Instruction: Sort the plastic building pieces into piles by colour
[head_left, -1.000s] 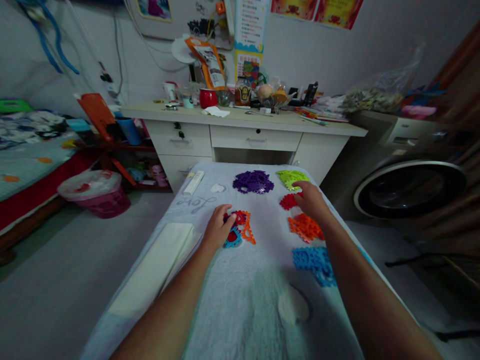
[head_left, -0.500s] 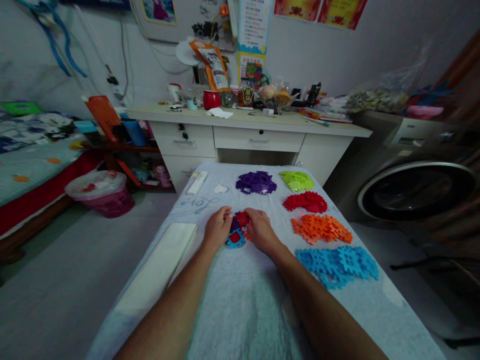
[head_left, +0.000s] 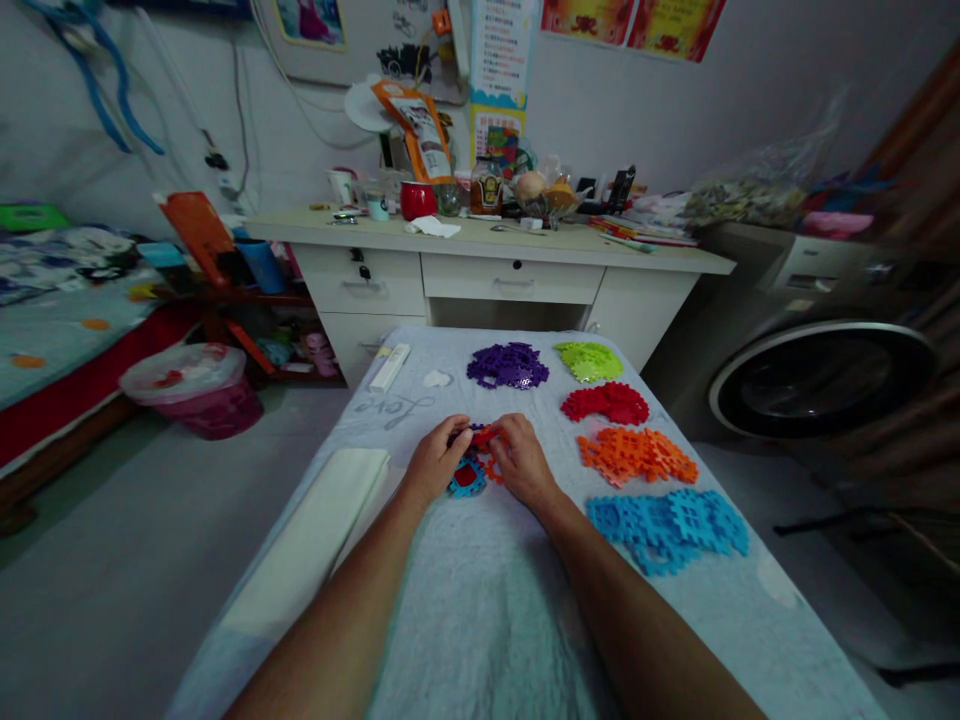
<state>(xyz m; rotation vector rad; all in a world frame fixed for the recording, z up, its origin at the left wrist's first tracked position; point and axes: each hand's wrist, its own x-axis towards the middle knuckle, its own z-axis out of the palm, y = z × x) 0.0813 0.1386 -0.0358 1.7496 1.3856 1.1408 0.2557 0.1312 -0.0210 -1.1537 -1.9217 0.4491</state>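
Note:
My left hand (head_left: 437,458) is closed around the left side of a small group of interlocking plastic pieces, gripping a dark purple one partly hidden by the fingers. From the other side, my right hand (head_left: 523,458) pinches a red interlocking piece (head_left: 482,437), which looks tilted against the purple one. Just below the fingers lies a blue square piece (head_left: 457,489) with a red centre. An orange piece (head_left: 493,470) shows beside it, near my right fingers. Whether all these pieces are joined is hard to make out.
To the right lie piles of purple (head_left: 508,366), lime green (head_left: 589,361), red (head_left: 606,403), orange (head_left: 637,456) and blue pieces (head_left: 667,530). A folded white cloth (head_left: 315,535) and a white box-like bar (head_left: 390,368) are on the left. Behind stands a cluttered desk (head_left: 480,236).
The red piece has gone from lying fairly flat to tilted between my fingers. More of the orange piece shows now. My view has shifted slightly.

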